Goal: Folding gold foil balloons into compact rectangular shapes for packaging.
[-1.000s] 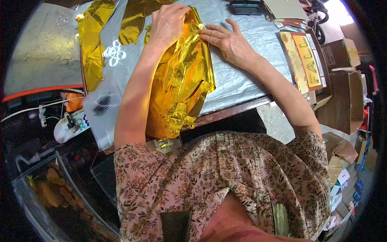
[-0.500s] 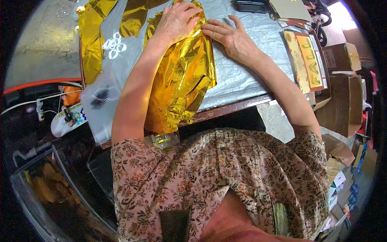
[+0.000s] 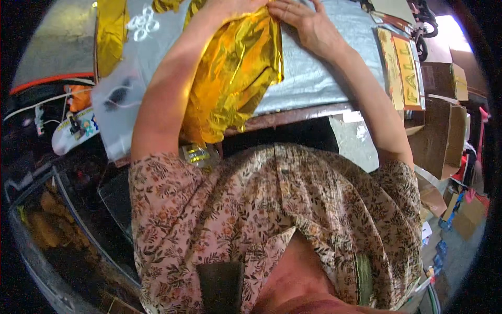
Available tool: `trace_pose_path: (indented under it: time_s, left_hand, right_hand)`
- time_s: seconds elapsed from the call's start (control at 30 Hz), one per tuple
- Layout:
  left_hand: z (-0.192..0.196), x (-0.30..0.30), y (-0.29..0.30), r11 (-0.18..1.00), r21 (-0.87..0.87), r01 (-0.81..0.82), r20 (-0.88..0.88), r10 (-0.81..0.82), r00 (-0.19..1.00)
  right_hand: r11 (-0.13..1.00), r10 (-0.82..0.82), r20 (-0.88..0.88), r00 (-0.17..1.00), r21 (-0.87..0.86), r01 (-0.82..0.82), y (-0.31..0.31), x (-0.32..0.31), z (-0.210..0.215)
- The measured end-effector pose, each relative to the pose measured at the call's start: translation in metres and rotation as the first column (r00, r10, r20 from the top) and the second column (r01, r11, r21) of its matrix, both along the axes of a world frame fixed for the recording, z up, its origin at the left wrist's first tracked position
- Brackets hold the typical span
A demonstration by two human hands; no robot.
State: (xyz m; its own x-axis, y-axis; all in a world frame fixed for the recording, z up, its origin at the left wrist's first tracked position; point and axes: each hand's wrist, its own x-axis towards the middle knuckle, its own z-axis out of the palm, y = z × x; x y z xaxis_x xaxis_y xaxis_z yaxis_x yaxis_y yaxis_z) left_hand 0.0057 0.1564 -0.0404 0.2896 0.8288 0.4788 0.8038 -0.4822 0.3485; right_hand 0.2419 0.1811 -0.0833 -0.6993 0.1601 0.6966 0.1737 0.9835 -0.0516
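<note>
A crinkled sheet of shiny gold foil lies over the front edge of the table, its crumpled lower end hanging near my torso. At the top of the picture my left hand rests on the foil, its fingers mostly cut off by the frame, so their grip is hidden. My right hand has its fingers stretched out, the tips touching the foil's right edge beside my left hand. More flat gold foil lies at the far left. Between the foil pieces is a cluster of thin white loops.
The grey cloth-covered table extends to the right. A decorative sign lies at its right edge, with open cardboard boxes beyond. A clear plastic sheet hangs at the left edge, near a white skateboard.
The view has shifted, so the table, foil and hands sit higher in the picture. My left hand is now largely cut off at the top. Both hands stay at the foil.
</note>
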Motion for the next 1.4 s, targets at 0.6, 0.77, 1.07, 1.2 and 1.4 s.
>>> trace_pose_path:
  time_s: [0.6,0.77,1.07,1.2,1.4]
  left_hand:
    - [0.008,-0.001,-0.036,0.995,-0.067,-0.073,0.107,0.080,0.991]
    - [0.040,0.044,-0.155,0.994,-0.090,-0.055,-0.014,0.054,0.998]
    - [0.026,0.095,-0.220,0.914,0.017,-0.406,-0.215,0.400,0.891]
    - [0.021,0.103,-0.220,0.906,0.103,-0.410,-0.260,0.422,0.868]
    - [0.020,0.116,-0.220,0.909,0.174,-0.379,-0.304,0.415,0.857]
  right_hand:
    - [0.978,0.058,0.456,0.888,-0.203,0.041,-0.048,0.010,0.042]
    - [0.966,0.068,0.387,0.920,-0.258,0.037,-0.045,0.015,0.040]
    - [0.947,0.102,0.349,0.932,-0.322,0.017,-0.046,0.012,0.043]
    - [0.939,0.107,0.334,0.936,-0.343,0.015,-0.045,0.015,0.039]
    - [0.939,0.100,0.323,0.941,-0.343,0.017,-0.047,0.017,0.039]
